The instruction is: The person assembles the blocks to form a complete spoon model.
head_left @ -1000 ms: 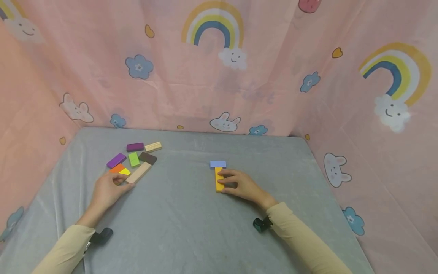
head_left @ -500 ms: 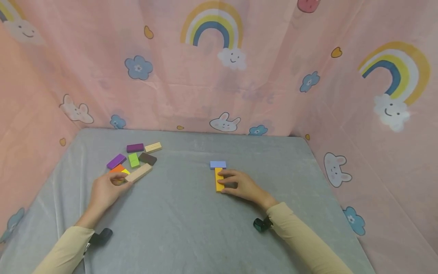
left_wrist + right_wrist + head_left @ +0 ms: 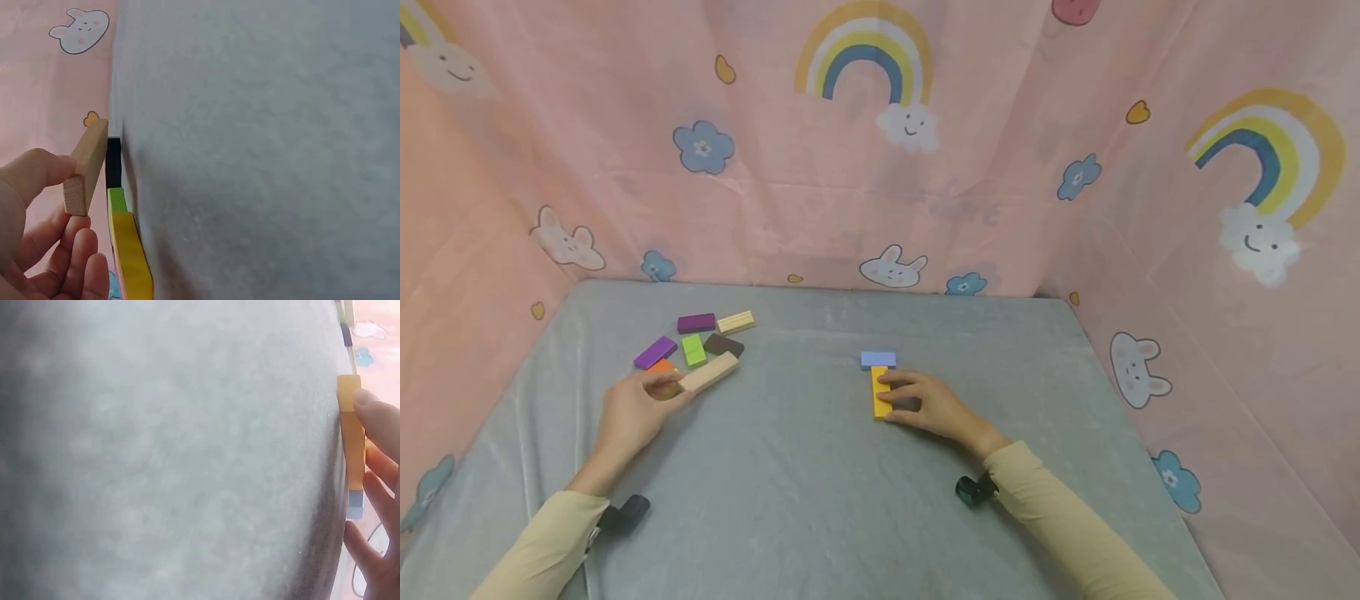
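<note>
The left hand (image 3: 632, 412) is pinching a plain wooden block (image 3: 709, 372) between thumb and fingers, holding it above the surface (image 3: 820, 508) at the left. The block's long axis is pointing far and right, and its far end is overlapping the near edge of a dark brown block (image 3: 724, 347) in the head view.

The right hand (image 3: 936, 404) is gripping an orange-yellow block (image 3: 351, 434), thumb at the near end, fingers bending along it. This block is lying flat, right of centre, with its far end meeting a light blue block (image 3: 877, 360) that is lying crosswise.

Around the wooden block, a green block (image 3: 694, 350), a violet block (image 3: 656, 352) and a partly hidden orange block (image 3: 662, 366) are lying on the surface. A yellow block (image 3: 131, 250) is showing in the left wrist view. Farther back, a dark purple block (image 3: 696, 322) is lying just left of a ridged pale block (image 3: 736, 322).
</note>
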A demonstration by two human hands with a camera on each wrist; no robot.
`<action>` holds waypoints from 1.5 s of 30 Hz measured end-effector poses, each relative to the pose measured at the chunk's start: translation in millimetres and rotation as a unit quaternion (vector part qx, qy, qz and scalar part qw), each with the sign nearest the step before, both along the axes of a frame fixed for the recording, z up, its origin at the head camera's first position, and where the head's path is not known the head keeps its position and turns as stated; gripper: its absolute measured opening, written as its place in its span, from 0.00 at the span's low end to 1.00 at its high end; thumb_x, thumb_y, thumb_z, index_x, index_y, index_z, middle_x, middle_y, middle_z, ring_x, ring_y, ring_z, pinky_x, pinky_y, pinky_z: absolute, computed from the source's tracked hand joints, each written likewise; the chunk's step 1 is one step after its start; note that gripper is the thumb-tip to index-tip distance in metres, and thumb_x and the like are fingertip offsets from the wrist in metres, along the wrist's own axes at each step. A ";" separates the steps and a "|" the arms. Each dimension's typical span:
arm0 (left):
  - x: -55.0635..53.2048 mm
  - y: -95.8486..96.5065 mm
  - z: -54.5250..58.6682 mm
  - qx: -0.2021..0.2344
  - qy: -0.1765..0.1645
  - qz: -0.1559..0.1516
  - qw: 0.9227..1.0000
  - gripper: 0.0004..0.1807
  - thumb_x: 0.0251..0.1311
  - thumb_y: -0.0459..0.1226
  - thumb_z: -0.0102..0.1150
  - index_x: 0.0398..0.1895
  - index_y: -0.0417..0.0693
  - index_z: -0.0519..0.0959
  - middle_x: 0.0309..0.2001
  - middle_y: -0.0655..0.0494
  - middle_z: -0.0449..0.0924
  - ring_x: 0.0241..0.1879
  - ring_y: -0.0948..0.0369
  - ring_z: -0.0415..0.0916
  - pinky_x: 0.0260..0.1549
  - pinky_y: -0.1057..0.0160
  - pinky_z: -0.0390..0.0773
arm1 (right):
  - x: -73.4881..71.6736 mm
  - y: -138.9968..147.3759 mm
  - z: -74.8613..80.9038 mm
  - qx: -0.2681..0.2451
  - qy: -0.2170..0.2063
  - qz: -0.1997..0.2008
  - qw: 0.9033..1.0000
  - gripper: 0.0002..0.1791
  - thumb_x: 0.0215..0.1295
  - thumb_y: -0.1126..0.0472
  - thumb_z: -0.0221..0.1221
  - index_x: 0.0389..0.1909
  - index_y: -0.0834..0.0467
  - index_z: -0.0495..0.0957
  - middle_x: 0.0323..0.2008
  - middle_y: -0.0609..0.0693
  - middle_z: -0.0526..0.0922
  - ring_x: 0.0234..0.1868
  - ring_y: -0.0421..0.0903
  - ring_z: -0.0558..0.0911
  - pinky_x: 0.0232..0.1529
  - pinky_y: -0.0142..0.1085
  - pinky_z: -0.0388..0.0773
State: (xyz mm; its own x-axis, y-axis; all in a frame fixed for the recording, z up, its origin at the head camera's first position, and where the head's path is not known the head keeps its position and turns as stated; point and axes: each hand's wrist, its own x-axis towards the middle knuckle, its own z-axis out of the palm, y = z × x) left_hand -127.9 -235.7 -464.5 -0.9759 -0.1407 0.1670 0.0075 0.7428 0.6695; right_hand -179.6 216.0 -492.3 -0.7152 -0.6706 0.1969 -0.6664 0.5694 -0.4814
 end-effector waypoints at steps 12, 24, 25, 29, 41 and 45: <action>-19.5 18.5 5.9 0.008 0.006 -0.032 0.999 0.19 0.53 0.41 0.73 0.45 0.41 0.86 0.38 0.42 0.88 0.38 0.49 0.85 0.34 0.71 0.75 | 0.0 -0.1 1.2 0.008 0.003 0.001 1.000 0.20 0.57 0.51 0.70 0.52 0.51 0.85 0.62 0.48 0.79 0.66 0.50 0.76 0.67 0.49 0.74; -44.4 43.9 0.4 0.037 -0.004 -0.073 0.997 0.18 0.54 0.41 0.72 0.47 0.43 0.85 0.42 0.42 0.87 0.40 0.49 0.85 0.39 0.56 0.83 | -0.7 0.3 0.0 0.003 0.010 0.007 1.000 0.20 0.57 0.52 0.71 0.51 0.51 0.85 0.62 0.48 0.80 0.66 0.50 0.77 0.66 0.49 0.74; -46.2 46.4 0.3 0.040 -0.005 -0.075 0.996 0.18 0.55 0.41 0.72 0.47 0.43 0.85 0.43 0.43 0.87 0.41 0.49 0.85 0.40 0.54 0.83 | -0.8 0.4 -0.4 0.005 0.010 0.006 1.000 0.20 0.57 0.52 0.70 0.51 0.51 0.85 0.62 0.48 0.80 0.66 0.50 0.77 0.66 0.49 0.74; -53.4 56.9 1.1 0.054 -0.017 -0.089 0.994 0.19 0.56 0.41 0.71 0.49 0.42 0.84 0.45 0.42 0.86 0.43 0.48 0.85 0.45 0.48 0.85 | -1.2 0.9 -1.9 0.006 0.009 0.004 1.000 0.20 0.57 0.52 0.70 0.51 0.51 0.85 0.62 0.48 0.80 0.66 0.50 0.77 0.66 0.49 0.74; -74.6 81.0 -2.2 0.083 -0.018 -0.136 0.987 0.19 0.56 0.42 0.71 0.50 0.46 0.84 0.48 0.46 0.85 0.45 0.51 0.84 0.45 0.50 0.85 | 0.2 -1.0 0.3 0.002 0.005 0.007 1.000 0.20 0.57 0.53 0.70 0.52 0.51 0.85 0.62 0.49 0.80 0.66 0.51 0.76 0.67 0.50 0.73; -82.9 91.1 -4.0 0.084 0.007 -0.151 0.985 0.19 0.55 0.40 0.71 0.50 0.45 0.84 0.46 0.45 0.86 0.44 0.50 0.84 0.45 0.51 0.85 | 0.1 -0.9 1.3 0.002 0.004 0.007 1.000 0.21 0.57 0.53 0.70 0.52 0.52 0.85 0.62 0.49 0.80 0.66 0.51 0.77 0.67 0.49 0.73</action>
State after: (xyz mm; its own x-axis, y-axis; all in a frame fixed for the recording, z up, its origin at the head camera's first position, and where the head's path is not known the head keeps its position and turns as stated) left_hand -210.9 -144.6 -468.5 -0.9754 0.1282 0.1795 0.2205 0.5845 0.7808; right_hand -179.5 215.1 -490.9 -0.7039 -0.6814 0.2005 -0.6785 0.5617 -0.4734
